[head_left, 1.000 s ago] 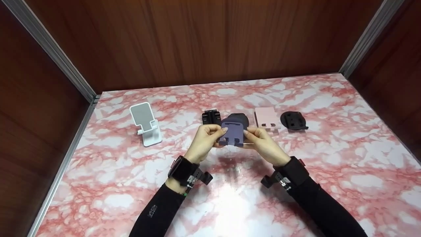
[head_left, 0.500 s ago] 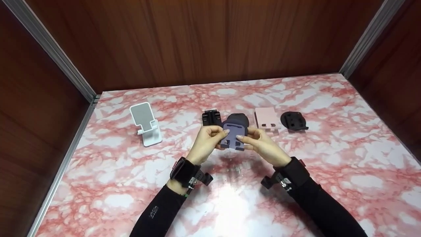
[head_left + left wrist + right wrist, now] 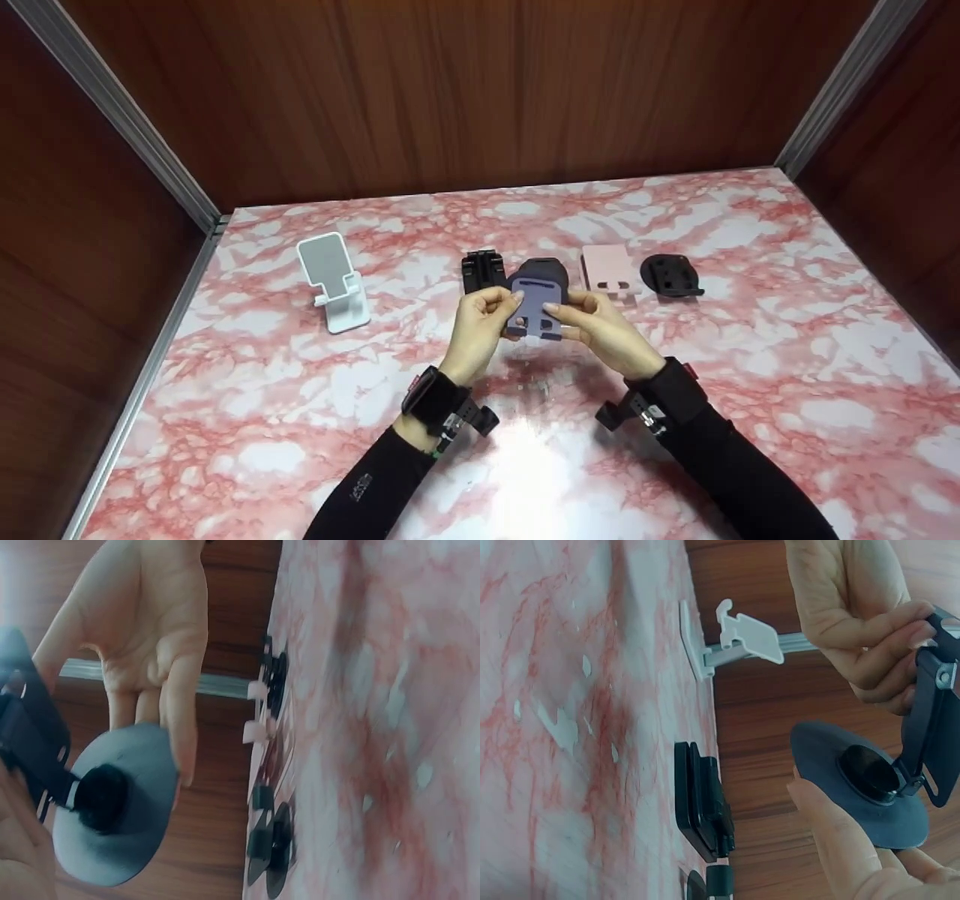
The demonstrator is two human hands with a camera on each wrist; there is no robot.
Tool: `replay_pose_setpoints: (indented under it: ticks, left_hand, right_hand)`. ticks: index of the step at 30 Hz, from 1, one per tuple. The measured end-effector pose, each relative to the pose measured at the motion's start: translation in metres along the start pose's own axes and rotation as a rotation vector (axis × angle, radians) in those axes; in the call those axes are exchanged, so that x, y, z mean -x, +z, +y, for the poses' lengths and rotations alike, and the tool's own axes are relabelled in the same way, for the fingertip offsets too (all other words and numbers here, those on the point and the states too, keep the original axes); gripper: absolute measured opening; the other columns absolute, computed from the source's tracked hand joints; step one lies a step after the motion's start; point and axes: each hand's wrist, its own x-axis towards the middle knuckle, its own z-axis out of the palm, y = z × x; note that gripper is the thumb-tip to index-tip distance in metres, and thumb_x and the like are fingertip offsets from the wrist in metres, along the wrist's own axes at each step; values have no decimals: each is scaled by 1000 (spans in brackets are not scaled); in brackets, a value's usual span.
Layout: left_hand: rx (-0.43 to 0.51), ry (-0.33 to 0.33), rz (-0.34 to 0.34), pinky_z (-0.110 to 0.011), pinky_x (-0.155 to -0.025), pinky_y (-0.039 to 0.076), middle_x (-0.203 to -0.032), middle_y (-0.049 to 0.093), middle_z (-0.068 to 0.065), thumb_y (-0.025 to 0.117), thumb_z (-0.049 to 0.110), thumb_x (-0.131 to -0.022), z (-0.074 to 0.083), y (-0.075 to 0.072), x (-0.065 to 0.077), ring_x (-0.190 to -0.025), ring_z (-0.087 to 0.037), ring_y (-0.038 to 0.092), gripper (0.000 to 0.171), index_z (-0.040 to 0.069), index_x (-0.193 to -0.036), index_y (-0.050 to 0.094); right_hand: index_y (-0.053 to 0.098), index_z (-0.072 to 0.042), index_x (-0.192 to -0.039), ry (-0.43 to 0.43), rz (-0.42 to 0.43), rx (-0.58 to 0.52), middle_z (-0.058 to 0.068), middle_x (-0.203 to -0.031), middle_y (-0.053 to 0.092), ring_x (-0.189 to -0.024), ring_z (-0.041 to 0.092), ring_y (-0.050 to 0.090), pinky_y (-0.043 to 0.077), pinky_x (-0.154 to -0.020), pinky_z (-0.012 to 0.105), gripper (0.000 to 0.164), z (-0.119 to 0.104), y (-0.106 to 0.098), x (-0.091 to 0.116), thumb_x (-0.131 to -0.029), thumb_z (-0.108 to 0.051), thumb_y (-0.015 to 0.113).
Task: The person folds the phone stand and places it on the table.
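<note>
A purple folding phone stand (image 3: 535, 297) is held above the table in both hands, its slotted plate facing the head camera. My left hand (image 3: 480, 326) pinches the plate's left edge between thumb and fingers. My right hand (image 3: 609, 330) has its thumb on the plate's face, lower right, with its other fingers behind. Both wrist views show the stand's round base (image 3: 139, 832) hinged away from the plate on an arm (image 3: 921, 720). Fingers of the right hand (image 3: 154, 652) hold this base; the left hand's fingers (image 3: 885, 637) curl at the plate.
A white phone stand (image 3: 330, 277) stands unfolded at the left. Behind the hands are a black folded stand (image 3: 482, 268) and a dark round-based stand (image 3: 545, 266), partly hidden. A pink stand (image 3: 607, 266) and a black round stand (image 3: 670, 274) lie right, on the marbled table (image 3: 787, 337).
The plate has tipped so its face shows more. My right thumb has moved from the plate's edge onto its face. My left wrist has shifted slightly right.
</note>
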Motion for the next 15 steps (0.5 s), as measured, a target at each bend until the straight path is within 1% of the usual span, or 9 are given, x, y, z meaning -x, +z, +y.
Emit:
replay_pose_setpoints:
  ticks: [3,5,11,15]
  left_hand:
    - [35,12,23,-18,-49,52,-63,57,6,57,3,-97,-2,4,1,-56,-4,55,22,4,-75,59]
    - [51,20,32,-18,-49,52,-63,56,5,57,3,-97,-3,6,2,-56,-4,54,23,5,-75,58]
    - [63,25,32,-17,-48,50,-64,56,5,56,3,-98,-5,7,3,-56,-4,55,23,6,-75,57]
    - [43,27,32,-17,-48,50,-65,56,5,57,3,-97,-6,7,3,-57,-4,54,22,5,-76,58]
  right_hand:
    - [50,9,-130,-13,-1,-25,5,-112,66,-101,14,67,58,-92,29,39,-1,0,1,-98,-12,59]
    - [51,8,-128,-21,7,-17,5,-111,67,-101,14,68,58,-91,29,37,-1,0,1,-98,-12,60]
    - [58,4,-122,-23,32,78,1,-104,70,-95,12,68,58,-86,27,30,-3,-3,1,-96,-12,62]
    - [61,4,-122,-21,25,129,0,-103,73,-93,12,70,59,-85,29,30,-5,-5,1,-96,-11,63]
